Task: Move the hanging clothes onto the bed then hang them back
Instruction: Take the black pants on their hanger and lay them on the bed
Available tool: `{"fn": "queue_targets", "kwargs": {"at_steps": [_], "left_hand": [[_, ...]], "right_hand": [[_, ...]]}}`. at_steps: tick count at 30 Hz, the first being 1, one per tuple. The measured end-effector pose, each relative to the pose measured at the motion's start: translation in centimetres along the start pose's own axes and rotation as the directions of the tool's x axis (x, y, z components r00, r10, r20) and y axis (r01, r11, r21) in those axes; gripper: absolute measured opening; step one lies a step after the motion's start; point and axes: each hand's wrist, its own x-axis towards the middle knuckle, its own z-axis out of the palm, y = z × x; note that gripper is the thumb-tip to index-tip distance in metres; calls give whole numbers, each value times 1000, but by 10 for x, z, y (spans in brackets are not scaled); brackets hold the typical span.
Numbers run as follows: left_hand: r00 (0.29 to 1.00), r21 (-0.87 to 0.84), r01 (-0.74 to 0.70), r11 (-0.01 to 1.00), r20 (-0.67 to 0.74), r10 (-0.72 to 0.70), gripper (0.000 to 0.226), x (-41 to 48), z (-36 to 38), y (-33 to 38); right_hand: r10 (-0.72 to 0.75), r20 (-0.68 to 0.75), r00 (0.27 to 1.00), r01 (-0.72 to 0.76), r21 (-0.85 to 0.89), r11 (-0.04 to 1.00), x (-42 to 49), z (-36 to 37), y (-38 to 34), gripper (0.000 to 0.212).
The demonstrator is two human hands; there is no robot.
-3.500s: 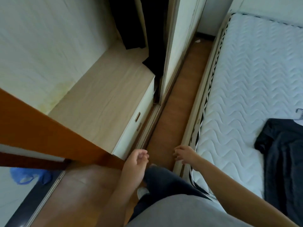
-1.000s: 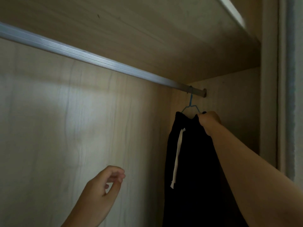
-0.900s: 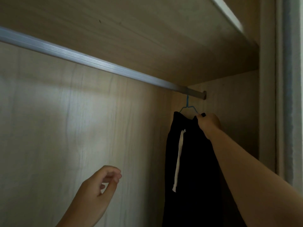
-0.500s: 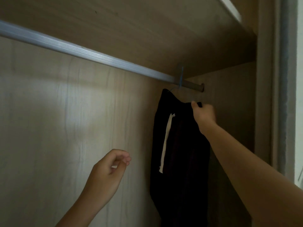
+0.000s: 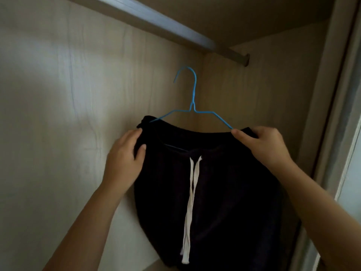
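Blue wire hanger (image 5: 192, 108) sat clear below the rail (image 5: 176, 29), carrying black shorts (image 5: 224, 192). Left hand (image 5: 123, 164) and right hand (image 5: 265, 147) each gripped a waistband end, likely keeping them level for the carry

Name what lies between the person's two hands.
Head view: the waistband of the black garment stretches between left hand and right hand, white drawstring hanging at its middle, blue hanger above.

There is 1 blue wire hanger (image 5: 192, 105). 1 black garment (image 5: 224, 192) with 2 white drawstring ends (image 5: 192, 192). 1 metal rail (image 5: 175, 29) at 12 o'clock. 2 grips: left grip (image 5: 123, 167) at 9 o'clock, right grip (image 5: 267, 147) at 3 o'clock.
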Motion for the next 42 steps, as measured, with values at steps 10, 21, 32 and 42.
{"fn": "queue_targets", "kwargs": {"at_steps": [10, 21, 32, 42], "left_hand": [[954, -26, 201, 979, 233, -190, 32, -19, -2, -32], [896, -4, 161, 987, 419, -145, 57, -144, 9, -49], [660, -45, -255, 966, 722, 208, 50, -261, 55, -19], [399, -506, -278, 817, 713, 577, 79, -361, 70, 65]], "right_hand": [[35, 111, 993, -47, 105, 993, -52, -4, 44, 45], [442, 225, 869, -457, 19, 889, -201, 38, 133, 50], [762, -34, 647, -761, -100, 641, -399, 14, 181, 36], [868, -339, 363, -928, -48, 370, -553, -45, 159, 36]]}}
